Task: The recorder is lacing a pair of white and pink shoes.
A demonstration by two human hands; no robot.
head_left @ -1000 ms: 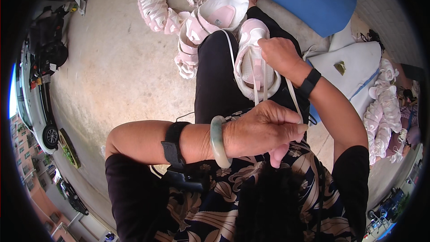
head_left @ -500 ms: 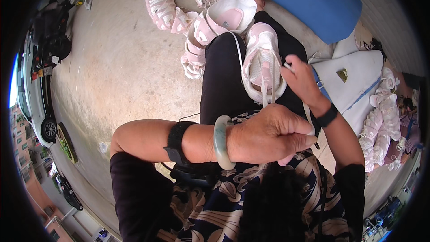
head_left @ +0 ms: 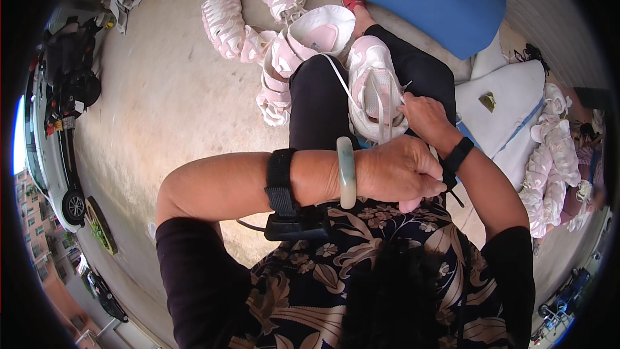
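Note:
A white and pink sneaker [head_left: 373,58] rests between my thighs, toe pointing away, its opening toward me. White shoelace [head_left: 342,79] loops out at its left side, and strands run from the tongue toward me. My left hand [head_left: 403,171] crosses in front of my body, closed in a pinch; a strand of lace runs to its fingers, whose tips are partly hidden. At the sneaker's right eyelet edge, my right hand [head_left: 426,116] pinches the lace with thumb and forefinger. A thin lace end pokes up just above those fingertips.
Strung pink and white shoe uppers [head_left: 223,19] lie on the floor ahead left; more uppers [head_left: 549,155] are piled at right. A blue board [head_left: 426,3] stands ahead, with white sheet material [head_left: 500,103] on the right. A white car [head_left: 55,155] is parked far left.
My right hand has come down onto the sneaker's right edge, its fingers closer to the eyelets. The left hand has moved up, nearer the sneaker. The whole view has shifted slightly.

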